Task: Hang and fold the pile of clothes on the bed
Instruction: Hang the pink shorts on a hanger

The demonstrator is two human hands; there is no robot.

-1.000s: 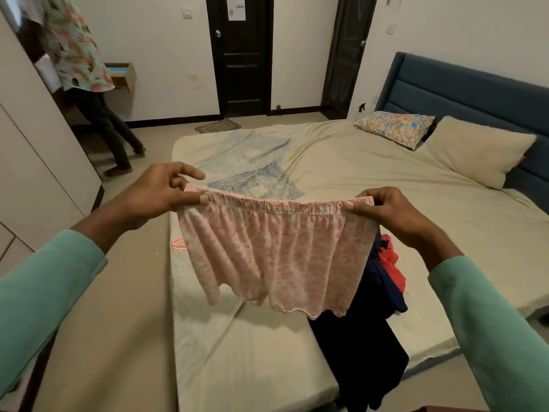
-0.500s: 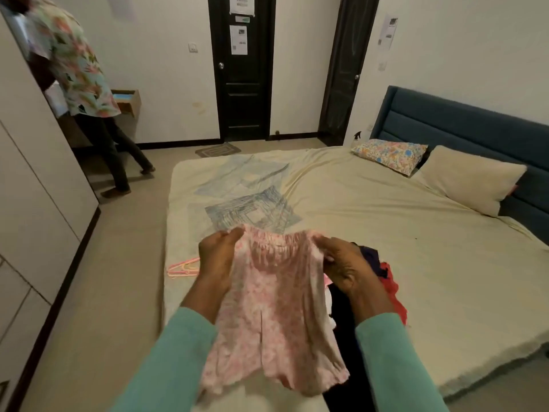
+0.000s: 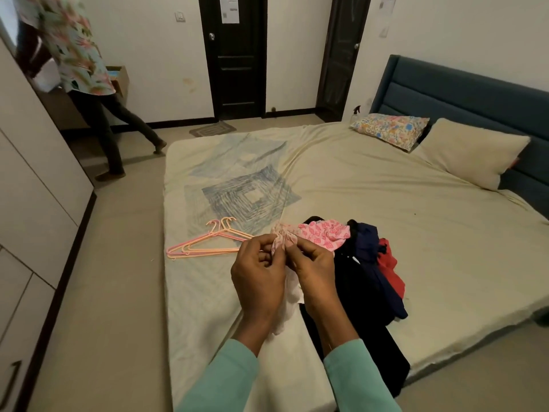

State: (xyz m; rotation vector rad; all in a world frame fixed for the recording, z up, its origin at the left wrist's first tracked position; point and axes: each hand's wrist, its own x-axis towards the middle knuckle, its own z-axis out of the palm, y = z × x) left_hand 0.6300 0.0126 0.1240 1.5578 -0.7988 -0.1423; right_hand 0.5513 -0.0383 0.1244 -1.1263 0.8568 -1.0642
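Low in the centre of the frame, above the near edge of the bed [image 3: 386, 203], the left hand [image 3: 258, 281] and right hand [image 3: 315, 275] meet. Each pinches the bunched waistband of the pale pink shorts [image 3: 282, 240] between thumb and curled fingers, and the rest of the garment hangs down between the wrists, mostly hidden. Just right of the hands lies the pile of clothes [image 3: 365, 263]: pink patterned, navy, red and a long black garment [image 3: 356, 316] trailing over the mattress edge. Plastic hangers [image 3: 205, 242] lie to the left. With so little fabric pinched, one side could probably slip free and spoil the fold. The unseen legs may hang unevenly or catch on the pile, and any tug there could drag the overhanging black garment to the floor.
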